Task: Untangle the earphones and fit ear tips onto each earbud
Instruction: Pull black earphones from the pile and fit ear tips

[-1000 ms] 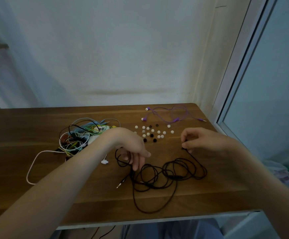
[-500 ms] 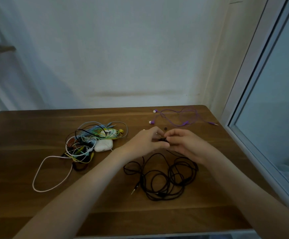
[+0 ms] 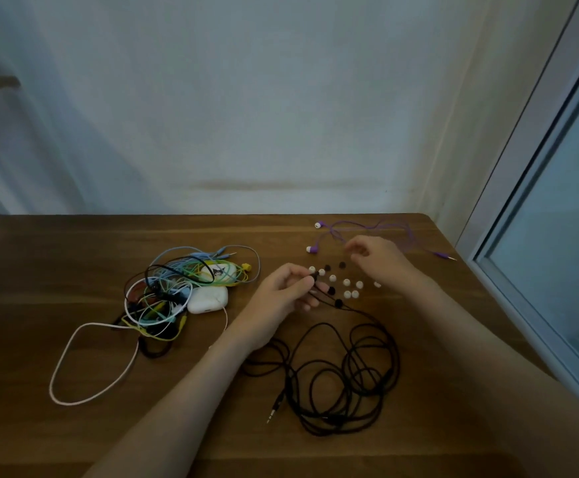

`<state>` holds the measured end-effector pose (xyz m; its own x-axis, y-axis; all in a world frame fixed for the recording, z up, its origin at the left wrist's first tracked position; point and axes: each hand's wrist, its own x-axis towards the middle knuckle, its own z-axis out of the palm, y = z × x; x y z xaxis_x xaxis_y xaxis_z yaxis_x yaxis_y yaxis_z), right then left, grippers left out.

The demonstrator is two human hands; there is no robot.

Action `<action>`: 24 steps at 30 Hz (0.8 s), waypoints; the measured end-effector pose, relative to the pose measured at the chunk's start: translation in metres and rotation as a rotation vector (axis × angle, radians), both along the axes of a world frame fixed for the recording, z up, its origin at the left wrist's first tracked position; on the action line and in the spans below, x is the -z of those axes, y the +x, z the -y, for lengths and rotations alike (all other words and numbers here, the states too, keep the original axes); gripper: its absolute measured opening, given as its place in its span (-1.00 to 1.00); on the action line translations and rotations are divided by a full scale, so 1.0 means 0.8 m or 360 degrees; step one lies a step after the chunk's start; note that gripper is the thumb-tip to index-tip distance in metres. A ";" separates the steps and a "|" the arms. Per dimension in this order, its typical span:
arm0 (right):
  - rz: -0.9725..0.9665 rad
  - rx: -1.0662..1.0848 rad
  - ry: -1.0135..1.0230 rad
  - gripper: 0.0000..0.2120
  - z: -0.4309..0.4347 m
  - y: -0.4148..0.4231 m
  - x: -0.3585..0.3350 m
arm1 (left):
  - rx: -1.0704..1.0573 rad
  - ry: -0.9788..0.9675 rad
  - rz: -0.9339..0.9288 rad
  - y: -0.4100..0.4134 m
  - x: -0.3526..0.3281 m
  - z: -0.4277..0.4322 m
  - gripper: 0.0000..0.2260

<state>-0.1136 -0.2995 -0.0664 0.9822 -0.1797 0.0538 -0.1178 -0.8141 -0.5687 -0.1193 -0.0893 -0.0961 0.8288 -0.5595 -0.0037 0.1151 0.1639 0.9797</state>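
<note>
Earbud (image 3: pixel 315 276) pinched, L hand (image 3: pixel 281 300); R hand (image 3: pixel 379 260) by tips (image 3: pixel 346 282)

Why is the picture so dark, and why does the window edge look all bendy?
Head view: dim room light leaves the table murky while the wall stays paler; the wide lens leans and bends the window frame; the right hand looks a bit smeared, and the ear tips beside the black earphones are soft blobs.

My tabletop (image 3: pixel 39 270), left to right
Cable heap (image 3: pixel 174 291) on my left, case (image 3: pixel 208 299) touching its right side; ear tips (image 3: pixel 346 281) mid-back; coiled earphones (image 3: pixel 350 360) nearest me, before them; second earphones (image 3: pixel 336 232) behind the tips, far right.
</note>
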 end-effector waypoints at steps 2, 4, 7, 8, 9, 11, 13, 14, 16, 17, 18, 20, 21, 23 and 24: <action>-0.0085 -0.0046 -0.0133 -0.77 -0.006 0.012 0.003 | -0.0004 -0.0062 -0.0043 0.000 0.001 0.000 -0.93; -0.0161 -0.0067 -0.0223 -0.79 -0.009 0.023 0.006 | 0.0011 -0.0106 -0.0071 0.002 0.003 -0.002 -0.91; -0.0184 -0.0061 -0.0262 -0.87 -0.011 0.032 0.010 | 0.0052 -0.0111 -0.0097 0.004 0.004 -0.005 -0.87; -0.0174 -0.0054 -0.0263 -0.89 -0.011 0.033 0.010 | 0.0071 -0.0096 -0.0098 0.004 0.004 -0.005 -0.87; -0.0140 -0.0040 -0.0251 -0.90 -0.012 0.031 0.009 | 0.0085 -0.0079 -0.0098 0.004 0.004 -0.005 -0.87; -0.0001 -0.0007 -0.0138 -0.90 -0.017 0.022 0.003 | 0.0086 -0.0054 -0.0096 0.005 0.006 -0.003 -0.89; 0.0124 -0.0001 0.0104 -0.93 -0.030 0.003 -0.005 | 0.0077 -0.0041 -0.0086 0.005 0.008 -0.001 -0.91; 0.0144 -0.0014 0.0254 -0.94 -0.038 -0.008 -0.008 | 0.0076 -0.0037 -0.0072 0.006 0.010 0.000 -0.92; 0.0124 -0.0040 0.0566 -0.94 -0.053 -0.031 -0.010 | 0.0071 -0.0018 -0.0042 0.006 0.012 0.002 -0.92; 0.0099 -0.0045 0.0701 -0.93 -0.060 -0.041 -0.009 | 0.0058 -0.0005 -0.0024 0.006 0.013 0.002 -0.92; 0.0073 -0.0045 0.0820 -0.93 -0.063 -0.049 -0.007 | 0.0039 0.0008 -0.0005 0.006 0.013 0.002 -0.91; 0.0027 -0.0047 0.1014 -0.93 -0.067 -0.060 -0.001 | 0.0006 0.0026 0.0027 0.005 0.014 0.003 -0.90; 0.0020 -0.0051 0.1091 -0.93 -0.067 -0.062 0.001 | -0.0002 0.0030 0.0036 0.005 0.014 0.002 -0.90; 0.0029 -0.0044 0.1225 -0.91 -0.067 -0.065 0.006 | 0.0000 0.0031 0.0039 0.005 0.014 0.002 -0.90; 0.0032 -0.0035 0.1279 -0.90 -0.067 -0.066 0.008 | 0.0002 0.0031 0.0032 0.004 0.014 0.002 -0.90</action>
